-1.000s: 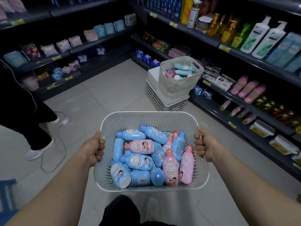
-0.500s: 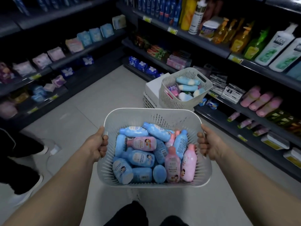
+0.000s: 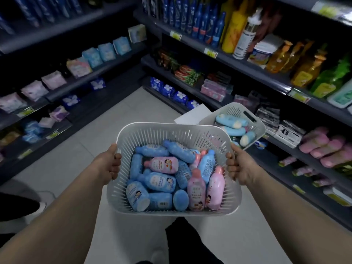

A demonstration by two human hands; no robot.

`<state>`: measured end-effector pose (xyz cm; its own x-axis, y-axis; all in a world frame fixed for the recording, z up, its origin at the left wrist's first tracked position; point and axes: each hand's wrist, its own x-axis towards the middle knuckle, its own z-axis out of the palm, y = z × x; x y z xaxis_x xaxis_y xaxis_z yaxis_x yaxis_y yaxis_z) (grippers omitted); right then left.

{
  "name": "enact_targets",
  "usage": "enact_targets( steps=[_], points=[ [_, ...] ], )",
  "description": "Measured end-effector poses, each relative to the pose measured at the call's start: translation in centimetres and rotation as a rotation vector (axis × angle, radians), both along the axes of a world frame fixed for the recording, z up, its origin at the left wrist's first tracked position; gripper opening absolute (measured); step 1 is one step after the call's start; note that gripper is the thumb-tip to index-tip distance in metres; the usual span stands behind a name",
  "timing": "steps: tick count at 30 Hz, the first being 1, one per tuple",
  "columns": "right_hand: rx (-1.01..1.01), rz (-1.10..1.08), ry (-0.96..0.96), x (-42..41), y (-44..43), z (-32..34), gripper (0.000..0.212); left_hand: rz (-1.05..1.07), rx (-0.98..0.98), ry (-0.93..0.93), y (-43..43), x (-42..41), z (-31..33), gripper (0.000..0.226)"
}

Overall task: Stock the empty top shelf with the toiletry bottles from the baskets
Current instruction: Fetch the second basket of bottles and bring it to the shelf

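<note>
Left hand (image 3: pixel 111 164) grips the left rim of the white slotted basket (image 3: pixel 171 127) and right hand (image 3: pixel 237 166) grips the right rim, fingers curled over the edge. The basket is carried level between them, over the floor (image 3: pixel 133 111).

Toiletry bottles (image 3: pixel 160 181), blue and pink, lie heaped on their sides inside, necks pointing in mixed directions. A second basket (image 3: pixel 236 107) with more sits ahead-right, against the right-hand shelving (image 3: pixel 266 77).

The top shelf is not in frame. Judgement: it is up and right, so the right hand is nearer. Neither hand is free to pick.
</note>
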<state>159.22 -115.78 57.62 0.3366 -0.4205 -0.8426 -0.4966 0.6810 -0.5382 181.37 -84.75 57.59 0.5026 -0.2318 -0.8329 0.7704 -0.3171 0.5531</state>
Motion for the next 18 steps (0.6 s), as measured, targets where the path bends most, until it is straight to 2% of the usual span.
enact_targets(
  steps=[12,18],
  points=[
    [0.077,0.169,-0.067,19.9,-11.8,-0.3,0.049,0.149,0.056,-0.017,-9.3,15.1,0.1,0.050],
    [0.103,0.167,-0.064,28.6,-16.2,-0.9,0.050,0.167,0.054,-0.018,-13.0,23.0,-0.4,0.050]
  ],
)
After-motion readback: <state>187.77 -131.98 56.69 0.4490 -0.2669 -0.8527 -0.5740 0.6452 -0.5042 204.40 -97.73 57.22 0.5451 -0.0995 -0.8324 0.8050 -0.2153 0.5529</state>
